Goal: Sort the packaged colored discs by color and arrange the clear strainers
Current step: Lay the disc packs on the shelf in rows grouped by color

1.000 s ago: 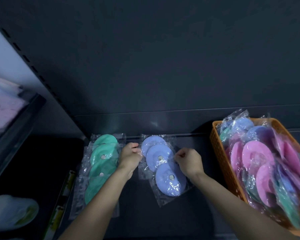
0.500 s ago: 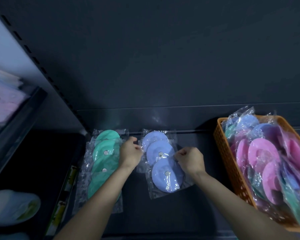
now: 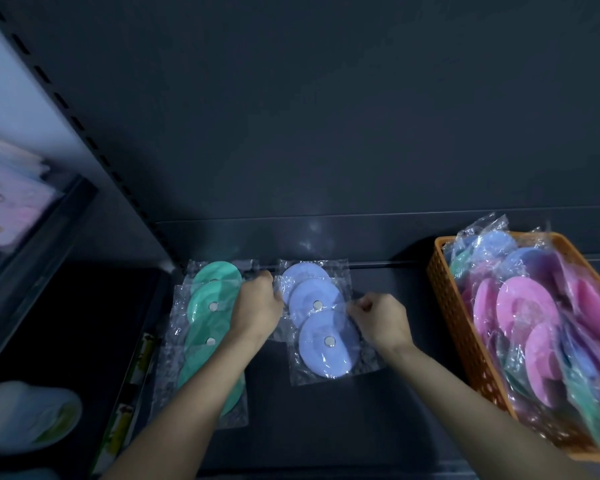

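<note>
Three blue packaged discs (image 3: 321,317) lie overlapped in a row on the dark shelf (image 3: 326,427). A row of green packaged discs (image 3: 210,313) lies to their left. My left hand (image 3: 257,303) sits between the two rows with its fingers curled at the left edge of the blue packets' plastic. On the right side of the blue row, my right hand (image 3: 378,317) pinches the plastic of a blue packet. An orange basket (image 3: 465,327) at the right holds several pink, blue, purple and green packaged discs (image 3: 527,306).
The shelf's dark back wall (image 3: 326,133) rises behind the rows. A slotted upright (image 3: 84,133) stands at the left. Beyond it are a neighbouring shelf with pale packets (image 3: 7,209) and a blurred white object (image 3: 25,417) low at the left.
The blue row has been squared up: the nearest blue packet has shifted and now lies straighter behind the others. Both hands stay at the row's two sides.
</note>
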